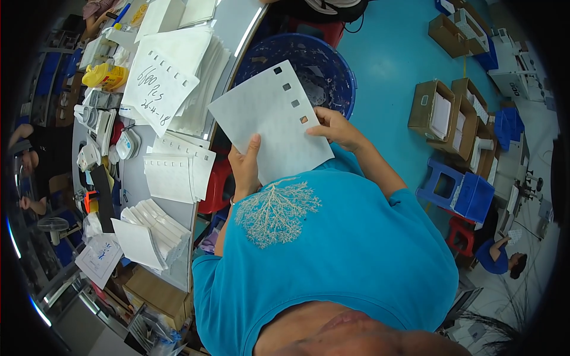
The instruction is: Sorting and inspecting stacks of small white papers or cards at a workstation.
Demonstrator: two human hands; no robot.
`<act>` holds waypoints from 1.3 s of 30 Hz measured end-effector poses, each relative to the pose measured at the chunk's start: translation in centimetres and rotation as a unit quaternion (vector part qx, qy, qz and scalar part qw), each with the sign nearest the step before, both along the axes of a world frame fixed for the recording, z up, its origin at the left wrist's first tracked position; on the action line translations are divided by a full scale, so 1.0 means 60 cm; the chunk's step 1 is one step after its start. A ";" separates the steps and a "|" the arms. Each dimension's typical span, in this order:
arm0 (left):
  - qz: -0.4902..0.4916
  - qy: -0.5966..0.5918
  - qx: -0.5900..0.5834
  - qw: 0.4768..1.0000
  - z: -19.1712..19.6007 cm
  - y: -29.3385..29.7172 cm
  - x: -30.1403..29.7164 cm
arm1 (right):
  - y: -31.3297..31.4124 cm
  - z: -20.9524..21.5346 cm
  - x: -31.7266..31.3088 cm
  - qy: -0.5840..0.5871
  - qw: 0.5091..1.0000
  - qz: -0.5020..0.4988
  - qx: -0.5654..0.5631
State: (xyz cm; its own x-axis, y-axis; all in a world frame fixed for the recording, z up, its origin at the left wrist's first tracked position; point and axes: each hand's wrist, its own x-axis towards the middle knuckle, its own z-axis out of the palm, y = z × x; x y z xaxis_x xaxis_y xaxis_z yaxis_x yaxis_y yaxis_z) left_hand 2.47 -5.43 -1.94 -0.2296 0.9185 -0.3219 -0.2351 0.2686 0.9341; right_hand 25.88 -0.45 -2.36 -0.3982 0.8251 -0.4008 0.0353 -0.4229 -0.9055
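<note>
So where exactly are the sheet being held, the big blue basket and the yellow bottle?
sheet with square holes [270, 124], head view, the middle of its blank face.
blue basket [341, 74], head view, its right rim.
yellow bottle [105, 76], head view, the middle of its body.

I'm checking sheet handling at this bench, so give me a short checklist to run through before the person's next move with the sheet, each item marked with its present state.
1. Left hand grips the white sheet at its lower edge, thumb on top: ok.
2. Right hand holds the edge beside the row of square punched holes: ok.
3. Sheet flat, no visible folds: ok.
4. Single sheet and not two stuck together: cannot tell.
5. Blue basket sits below and behind the sheet, open: ok.
6. Sheet stacks on the grey table are neat: not ok, several are fanned out.
</note>
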 end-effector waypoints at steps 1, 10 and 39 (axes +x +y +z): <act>-0.001 0.008 -0.003 1.000 0.000 0.001 0.001 | 0.002 0.002 0.002 0.000 1.000 0.000 -0.001; 0.001 0.002 -0.011 1.000 0.005 0.000 0.005 | 0.002 -0.025 -0.003 -0.116 0.986 0.062 0.099; 0.051 0.004 0.045 0.998 0.006 0.027 0.012 | 0.025 -0.041 0.012 -0.179 0.972 -0.076 0.132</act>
